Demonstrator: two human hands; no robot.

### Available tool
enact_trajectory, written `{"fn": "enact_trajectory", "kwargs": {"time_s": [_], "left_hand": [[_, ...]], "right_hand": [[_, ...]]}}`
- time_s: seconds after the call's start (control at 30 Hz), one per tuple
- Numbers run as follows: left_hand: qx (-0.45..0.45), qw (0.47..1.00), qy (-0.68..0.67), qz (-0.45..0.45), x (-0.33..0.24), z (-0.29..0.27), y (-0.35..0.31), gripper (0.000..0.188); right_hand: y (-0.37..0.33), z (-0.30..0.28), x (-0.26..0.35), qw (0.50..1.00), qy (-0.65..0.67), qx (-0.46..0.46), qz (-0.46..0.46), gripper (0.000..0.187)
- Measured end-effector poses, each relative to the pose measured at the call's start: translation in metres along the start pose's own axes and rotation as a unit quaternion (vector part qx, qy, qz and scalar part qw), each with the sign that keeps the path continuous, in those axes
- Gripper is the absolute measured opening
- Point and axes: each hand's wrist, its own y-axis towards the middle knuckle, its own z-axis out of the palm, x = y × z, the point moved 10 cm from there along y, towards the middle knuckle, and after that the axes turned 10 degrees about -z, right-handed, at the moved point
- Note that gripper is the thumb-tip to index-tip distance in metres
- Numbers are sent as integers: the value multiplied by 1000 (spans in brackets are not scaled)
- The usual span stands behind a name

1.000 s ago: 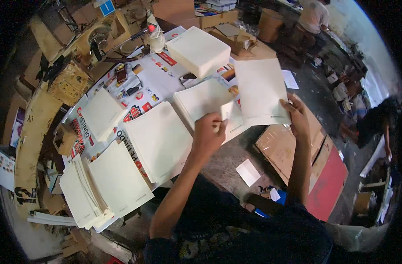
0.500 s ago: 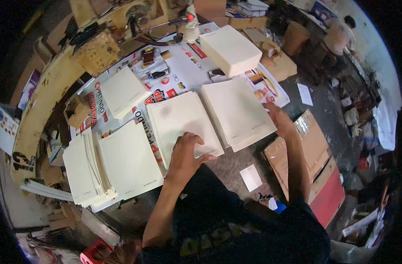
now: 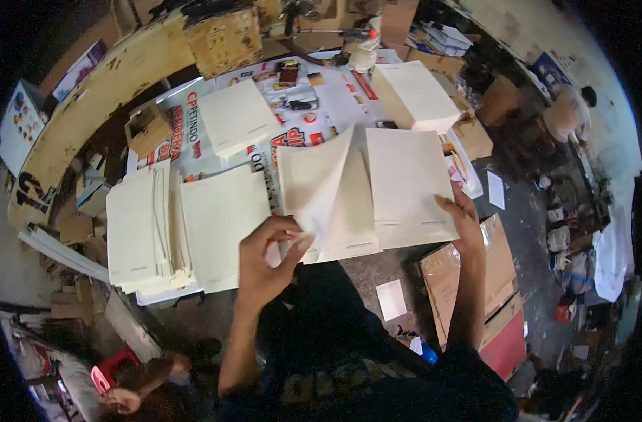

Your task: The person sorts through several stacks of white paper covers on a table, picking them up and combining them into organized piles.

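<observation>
My left hand (image 3: 268, 260) pinches the lower corner of a cream paper sheet (image 3: 324, 193), which curls up off the middle stack (image 3: 359, 235). At the right, my right hand (image 3: 463, 218) grips the lower right edge of a sheet on the right-hand paper stack (image 3: 412, 179), thumb on top; its other fingers are partly hidden. Left of my left hand lies another paper stack (image 3: 226, 225), beside a pile of thin paper bundles (image 3: 138, 228). Farther back are a smaller stack (image 3: 236, 116) and a thick paper block (image 3: 416, 98).
A printed banner sheet (image 3: 194, 148) covers the table. Flattened cardboard (image 3: 500, 260) leans at the right, near a loose paper (image 3: 391, 299) on the floor. Another person's hand (image 3: 124, 399) shows at lower left by a red plastic stool (image 3: 113, 366); a second person (image 3: 567, 116) sits far right.
My left hand has lifted and curled a sheet from the middle stack, moving left. My right thumb has come onto the right-hand paper. The whole view has shifted.
</observation>
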Motion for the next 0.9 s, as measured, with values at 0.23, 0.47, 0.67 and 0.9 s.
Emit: {"fn": "enact_trajectory", "kwargs": {"time_s": [0.23,0.47,0.67,0.9], "left_hand": [[82,918,387,20,26,-44,-26,55],[19,985,160,-53,45,-94,-41,17],[-399,909,-113,-47,50,-196,-135,11],[-324,940,30,-99,77,-194,-101,28]], "right_hand": [[-15,105,-12,995,30,89,-19,54],[-17,151,-21,981,-110,149,-63,51],[-31,182,13,992,33,104,-59,49],[-68,286,-39,992,-52,113,-24,69]]}}
